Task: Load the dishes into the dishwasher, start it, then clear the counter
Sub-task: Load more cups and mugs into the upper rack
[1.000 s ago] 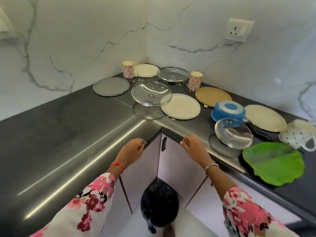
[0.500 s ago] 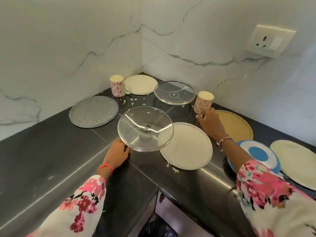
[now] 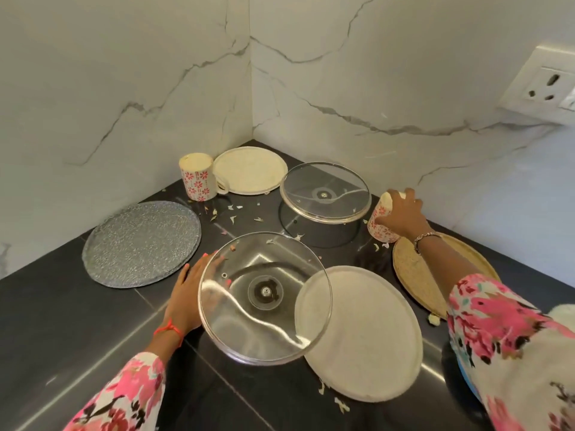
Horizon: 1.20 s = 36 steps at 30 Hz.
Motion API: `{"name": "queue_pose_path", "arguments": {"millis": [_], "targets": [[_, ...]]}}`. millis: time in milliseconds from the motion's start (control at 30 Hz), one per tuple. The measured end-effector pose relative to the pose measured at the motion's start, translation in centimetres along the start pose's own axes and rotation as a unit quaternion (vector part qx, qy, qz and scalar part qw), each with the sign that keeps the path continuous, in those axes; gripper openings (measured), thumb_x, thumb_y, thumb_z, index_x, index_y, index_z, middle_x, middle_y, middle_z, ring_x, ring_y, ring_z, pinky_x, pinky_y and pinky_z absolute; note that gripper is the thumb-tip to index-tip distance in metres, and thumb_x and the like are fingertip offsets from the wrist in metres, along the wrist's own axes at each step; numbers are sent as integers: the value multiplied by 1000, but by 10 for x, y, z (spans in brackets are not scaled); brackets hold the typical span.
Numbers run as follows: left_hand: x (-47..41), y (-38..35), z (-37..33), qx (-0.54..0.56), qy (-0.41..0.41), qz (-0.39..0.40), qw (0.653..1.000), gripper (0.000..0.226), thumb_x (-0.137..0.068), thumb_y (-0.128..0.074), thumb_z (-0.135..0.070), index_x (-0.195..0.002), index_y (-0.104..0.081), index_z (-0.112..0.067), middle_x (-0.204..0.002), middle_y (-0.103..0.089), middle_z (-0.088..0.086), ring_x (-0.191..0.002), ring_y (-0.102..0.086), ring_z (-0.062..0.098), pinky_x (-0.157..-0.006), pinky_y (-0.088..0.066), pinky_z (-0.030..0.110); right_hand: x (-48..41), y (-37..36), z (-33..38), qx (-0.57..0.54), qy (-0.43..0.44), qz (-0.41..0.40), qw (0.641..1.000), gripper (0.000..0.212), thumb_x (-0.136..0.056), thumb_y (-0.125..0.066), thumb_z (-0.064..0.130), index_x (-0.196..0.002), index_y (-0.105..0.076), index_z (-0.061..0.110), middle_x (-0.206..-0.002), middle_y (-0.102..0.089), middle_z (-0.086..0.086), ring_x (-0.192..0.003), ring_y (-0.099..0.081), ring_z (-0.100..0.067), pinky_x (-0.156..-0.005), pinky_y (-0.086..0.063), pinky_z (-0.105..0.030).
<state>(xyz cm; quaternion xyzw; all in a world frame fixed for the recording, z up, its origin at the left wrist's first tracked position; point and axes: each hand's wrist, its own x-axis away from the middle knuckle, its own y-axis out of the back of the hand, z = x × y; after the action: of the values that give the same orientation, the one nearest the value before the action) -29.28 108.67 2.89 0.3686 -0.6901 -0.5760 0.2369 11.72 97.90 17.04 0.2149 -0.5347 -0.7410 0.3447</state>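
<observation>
On the dark corner counter (image 3: 62, 321) stand dishes. My right hand (image 3: 404, 216) grips the top of a floral mug (image 3: 380, 227) by the right wall. My left hand (image 3: 189, 290) lies with straight fingers under the rim of a near glass lid (image 3: 264, 297), which sits upturned and overlaps a white plate (image 3: 364, 334). A second glass lid (image 3: 325, 191) sits behind it. Further dishes are a tan plate (image 3: 413, 275), a grey speckled plate (image 3: 141, 244), a cream plate (image 3: 250, 169) and another floral mug (image 3: 197, 178).
Food scraps (image 3: 231, 217) are scattered on the counter between the dishes. Marble walls close off the corner at the back. A wall socket (image 3: 547, 88) sits at the upper right. A sliver of a blue dish (image 3: 464, 379) shows under my right sleeve.
Both hands have left the counter's front edge and reached in. The right hand closed on the right floral mug; the left slid under the near lid's rim. The view moved closer.
</observation>
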Motion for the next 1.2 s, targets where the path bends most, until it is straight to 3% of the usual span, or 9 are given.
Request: {"name": "queue_pose_path", "arguments": {"millis": [167, 367, 500, 600, 700, 867, 1000, 1100, 1200], "targets": [[0, 11, -18, 73, 21, -41, 996, 71, -79, -20, -66, -139, -34, -32, -150, -30, -11, -141, -18, 8, -117, -11, 41, -22, 0, 0, 36, -18, 42, 998, 85, -80, -70, 27, -147, -17, 24, -152, -11, -17, -138, -5, -43, -109, -20, -56], [1, 8, -13, 54, 14, -47, 997, 75, -80, -13, -75, -139, -33, -32, -148, -32, -12, -140, -23, 10, -115, -17, 41, -25, 4, -1, 28, -13, 45, 999, 75, -74, -74, 20, -138, -35, 18, -134, -31, -22, -131, -18, -40, -105, -29, -48], [1, 0, -1, 10, 0, -5, 1000, 62, -84, -41, -54, -141, -23, -37, -149, -30, -11, -140, -23, 10, -114, -20, 41, -14, 5, 3, 19, 3, 28, 999, 77, -70, -78, 19, -136, -39, 18, -131, -34, -20, -131, -19, -39, -102, -34, -49], [1, -5, 5, -11, 8, 34, 999, 75, -82, -15, -71, -142, -30, -29, -151, -27, -11, -142, -17, 9, -115, -10, 35, -1, 12, 8, 20, 7, 3, 1000, 79, -67, -80, 21, -135, -39, 18, -131, -35, -19, -131, -20, -37, -98, -38, -51], [-2, -8, 3, -13, -9, 17, 1000, 95, -73, 10, -80, -144, -26, -28, -153, -20, -11, -143, -7, 8, -116, -1, 34, 19, 23, 14, 22, 12, -19, 1000, 79, -66, -81, 24, -134, -39, 17, -131, -35, -17, -130, -22, -36, -95, -41, -50], [2, 5, -7, 21, -15, 8, 1000, 81, -75, -10, -66, -145, -9, -26, -154, -15, -8, -144, -10, 15, -116, -6, 41, 75, 29, 21, 24, 19, -28, 999, 79, -67, -80, 31, -132, -38, 16, -131, -33, -17, -128, -24, -35, -95, -41, -45], [16, 14, -18, 56, -17, 37, 998, 54, -95, -41, -31, -143, -20, -21, -155, -15, 8, -144, -9, 25, -116, -8, 44, 125, 25, 21, 19, 29, -12, 999, 79, -67, -80, 35, -131, -38, 17, -130, -34, -17, -126, -26, -35, -95, -40, -44], [62, 22, -36, 123, 46, 6, 991, 51, -96, -40, -24, -144, -27, -13, -154, -21, 7, -144, -12, 22, -116, -10, 41, 174, 20, 19, -7, 20, 8, 1000, 79, -66, -79, 37, -131, -39, 20, -132, -34, -16, -128, -27, -36, -96, -41, -46], [127, 26, -58, 100, 80, -27, 991, 50, -97, -38, -26, -143, -28, -9, -153, -24, 8, -143, -17, 22, -115, -13, 41, 231, 19, 15, -20, 18, 23, 999, 84, -67, -79, 37, -136, -35, 20, -135, -32, -16, -132, -22, -37, -101, -35, -47]]}}
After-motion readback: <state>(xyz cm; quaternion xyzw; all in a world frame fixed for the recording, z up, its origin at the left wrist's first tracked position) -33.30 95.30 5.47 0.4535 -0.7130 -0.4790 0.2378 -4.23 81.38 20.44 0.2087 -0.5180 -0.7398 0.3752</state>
